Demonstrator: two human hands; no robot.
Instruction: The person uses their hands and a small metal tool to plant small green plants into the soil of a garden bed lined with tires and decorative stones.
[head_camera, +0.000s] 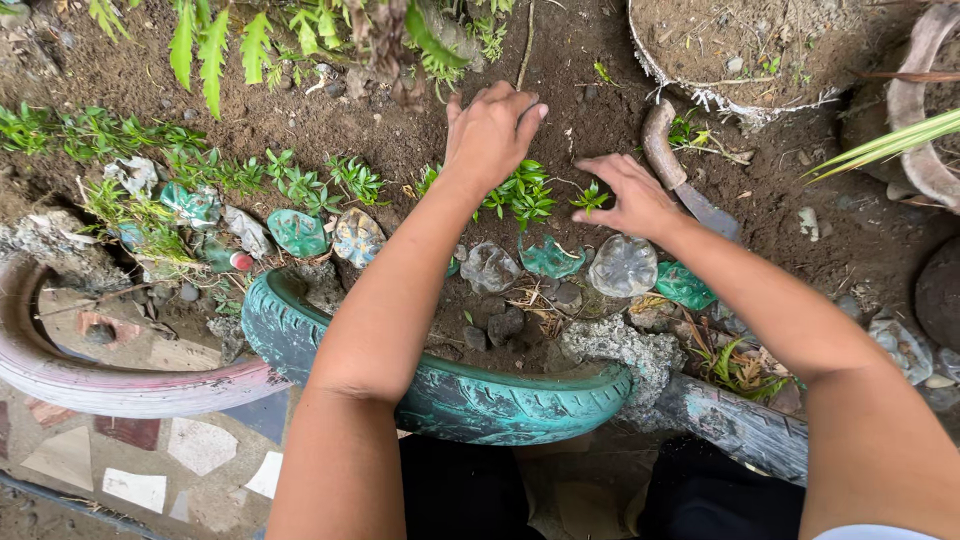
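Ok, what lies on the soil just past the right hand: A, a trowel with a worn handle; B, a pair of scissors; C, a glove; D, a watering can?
A: a trowel with a brownish handle and flat grey blade lies on the bare soil just beyond the right hand, apart from its fingers.

soil here is dark, crumbly and matt, clods and grit all over. the teal tyre is rubber, ribbed tread, its paint dull and scuffed. beside it the pink tyre looks smoother, with a faint sheen. upturned bottle bases are clear and green plastic, glossy under dirt smears. the trowel shows a rusty, rough metal blade. concrete lump, grey and coarse.
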